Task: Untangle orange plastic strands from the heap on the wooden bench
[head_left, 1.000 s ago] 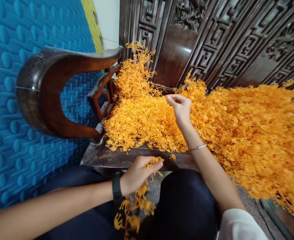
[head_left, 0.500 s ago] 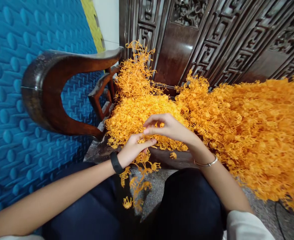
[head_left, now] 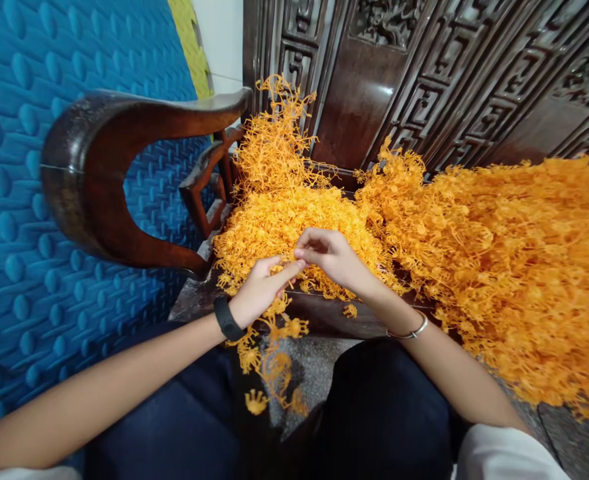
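My left hand [head_left: 260, 288], with a black band on its wrist, is closed round a branching sprig of orange plastic pieces [head_left: 279, 363]. The sprig hangs below it between my knees, its small claw-like cups on thin stems. Thumb and fingers of my right hand [head_left: 327, 257] pinch together at the left thumb tip. Whatever lies in that pinch is too small to make out. Just behind both hands rises a heap of loose orange cups [head_left: 294, 220] on the dark wooden seat [head_left: 319, 317]. One single cup [head_left: 349, 311] rests at the seat's front edge.
To the right spreads a large pile of orange sprigs [head_left: 524, 267]. Bare tangled stems [head_left: 269, 153] stand behind the heap. A curved wooden armrest [head_left: 79, 180] is at the left, beside blue foam matting [head_left: 14, 220]. The carved wooden backrest [head_left: 354, 100] closes off the rear.
My right hand's fingers have closed into a tighter pinch at the left thumb. My left hand has shifted slightly left and up, and the hanging sprig has swung.
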The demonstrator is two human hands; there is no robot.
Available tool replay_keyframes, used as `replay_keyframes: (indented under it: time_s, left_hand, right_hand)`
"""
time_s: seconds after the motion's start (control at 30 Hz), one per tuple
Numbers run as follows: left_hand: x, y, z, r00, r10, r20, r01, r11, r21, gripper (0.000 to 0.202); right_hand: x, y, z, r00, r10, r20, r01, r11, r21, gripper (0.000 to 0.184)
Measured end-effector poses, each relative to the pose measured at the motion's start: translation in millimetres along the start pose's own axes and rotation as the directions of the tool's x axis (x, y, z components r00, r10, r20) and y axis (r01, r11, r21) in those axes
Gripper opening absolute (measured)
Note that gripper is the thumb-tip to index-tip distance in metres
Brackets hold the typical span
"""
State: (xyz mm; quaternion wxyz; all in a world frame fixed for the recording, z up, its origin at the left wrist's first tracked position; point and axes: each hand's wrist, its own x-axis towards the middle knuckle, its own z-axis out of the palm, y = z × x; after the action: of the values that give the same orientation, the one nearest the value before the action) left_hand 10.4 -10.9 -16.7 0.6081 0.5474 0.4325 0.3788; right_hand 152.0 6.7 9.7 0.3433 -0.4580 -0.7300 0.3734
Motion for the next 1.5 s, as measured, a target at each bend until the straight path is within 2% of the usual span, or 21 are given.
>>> replay_keyframes:
  time_s: [0.1, 0.17, 0.2, 0.27, 0.3, 0.33, 0.43, 0.5, 0.57, 0.63, 0.7, 0.77, 0.83, 0.9, 1.03, 1.17, 1.3, 1.4, 1.5]
  left_hand:
    - [-1, 0, 0.7, 0.999, 0.026, -0.026, -0.027, 0.999, -0.026, 0.034]
    - [-9, -3, 2.6, 0.999, 0.034, -0.025, -0.035, 0.999, -0.005, 0.035]
    - [-14, -6, 4.3, 1.000, 0.021, -0.001, -0.021, 0.999, 0.024, 0.036]
    - [-27, -12, 8.5, 0.993, -0.050, 0.104, 0.040, 0.994, 0.098, 0.037]
    - [-33, -14, 10.7, 0.982, -0.097, 0.161, 0.077, 0.989, 0.123, 0.037]
    - [-37, -16, 12.5, 0.969, -0.132, 0.207, 0.106, 0.986, 0.131, 0.035]
    - [-38, -16, 14.4, 0.965, -0.111, 0.237, 0.104, 0.994, 0.042, 0.032]
    - [-32, -14, 12.8, 0.980, -0.064, 0.189, 0.081, 0.993, -0.082, 0.031]
    - [-26, -12, 10.2, 0.989, -0.065, 0.136, 0.090, 0.977, -0.191, 0.033]
    - [-22, -10, 7.4, 0.990, -0.097, 0.101, 0.120, 0.958, -0.260, 0.035]
    - [-19, -9, 5.0, 0.984, -0.145, 0.099, 0.171, 0.926, -0.336, 0.039]
    - [-18, -8, 3.2, 0.972, -0.198, 0.126, 0.233, 0.875, -0.424, 0.041]
    - [-17, -7, 2.2, 0.969, -0.204, 0.142, 0.248, 0.834, -0.493, 0.042]
    - [-16, -4, 2.0, 0.977, -0.162, 0.141, 0.212, 0.825, -0.524, 0.039]
    - [-16, -1, 3.3, 0.989, -0.106, 0.106, 0.147, 0.822, -0.551, 0.033]
    - [-16, -2, 4.6, 0.990, -0.117, 0.074, 0.138, 0.820, -0.556, 0.035]
    - [-15, -5, 4.8, 0.995, -0.083, 0.062, 0.103, 0.836, -0.539, 0.043]
    - [-17, -6, 4.6, 0.998, -0.010, 0.061, 0.035, 0.909, -0.416, 0.055]
    - [-20, -7, 4.2, 0.995, 0.053, 0.088, -0.033, 0.976, -0.213, 0.049]
  right_hand:
    - [3, 2, 3, 0.988, -0.095, -0.118, 0.080, 0.989, -0.123, 0.012]
    - [5, 4, -12, 0.939, -0.198, -0.280, 0.141, 0.967, -0.211, 0.013]
    - [7, 7, -24, 0.885, -0.246, -0.394, 0.158, 0.957, -0.244, 0.014]
    - [10, 15, -52, 0.699, -0.315, -0.642, 0.151, 0.943, -0.298, 0.012]
    - [12, 20, -65, 0.650, -0.312, -0.693, 0.136, 0.945, -0.298, 0.010]
    - [15, 27, -75, 0.645, -0.302, -0.702, 0.123, 0.947, -0.296, 0.008]
    - [24, 46, -80, 0.738, -0.257, -0.624, 0.077, 0.950, -0.301, 0.004]
    - [31, 54, -70, 0.798, -0.252, -0.547, 0.060, 0.937, -0.345, 0.015]
    - [33, 53, -57, 0.839, -0.283, -0.465, 0.083, 0.910, -0.405, 0.031]
    - [29, 43, -48, 0.842, -0.356, -0.405, 0.142, 0.871, -0.470, 0.036]
    - [17, 24, -43, 0.835, -0.415, -0.361, 0.210, 0.846, -0.490, 0.022]
    - [2, 3, -39, 0.887, -0.377, -0.266, 0.252, 0.879, -0.406, 0.012]
    - [-10, -15, -34, 0.946, -0.303, -0.115, 0.259, 0.920, -0.294, 0.019]
    - [-18, -25, -28, 0.957, -0.289, 0.022, 0.284, 0.921, -0.266, 0.019]
    - [-18, -25, -13, 0.917, -0.344, 0.200, 0.394, 0.856, -0.336, 0.023]
    - [-15, -15, 3, 0.922, -0.324, 0.212, 0.386, 0.816, -0.431, 0.031]
    - [-15, -14, 12, 0.928, -0.347, 0.133, 0.363, 0.771, -0.523, 0.019]
    - [-13, -17, 8, 0.942, -0.333, -0.027, 0.300, 0.878, -0.374, 0.010]
    - [-10, -18, 1, 0.969, -0.213, -0.122, 0.204, 0.976, -0.080, 0.008]
